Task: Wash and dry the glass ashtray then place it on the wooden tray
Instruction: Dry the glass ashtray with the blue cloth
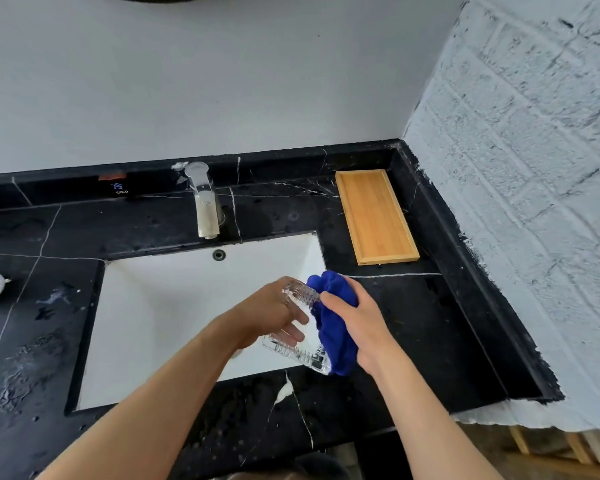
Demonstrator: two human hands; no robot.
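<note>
Fingers [293, 336] of the left hand [271, 315] clasp the glass ashtray [300, 356], tilted over the white sink [160, 306]; the right hand [361, 318] presses a bunched blue cloth [336, 337] against it. Beyond the sink stands the faucet [205, 202]; right of it, on the black desk [413, 334], lies the wooden tray [374, 216].

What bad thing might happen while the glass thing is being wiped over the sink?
The glass ashtray is held tilted above the white sink by the left hand alone, so if it is wet and slippery it might drop and crack. The right hand pushes the blue cloth against it, which could knock it loose. The wooden tray lies across hard black counter.
</note>
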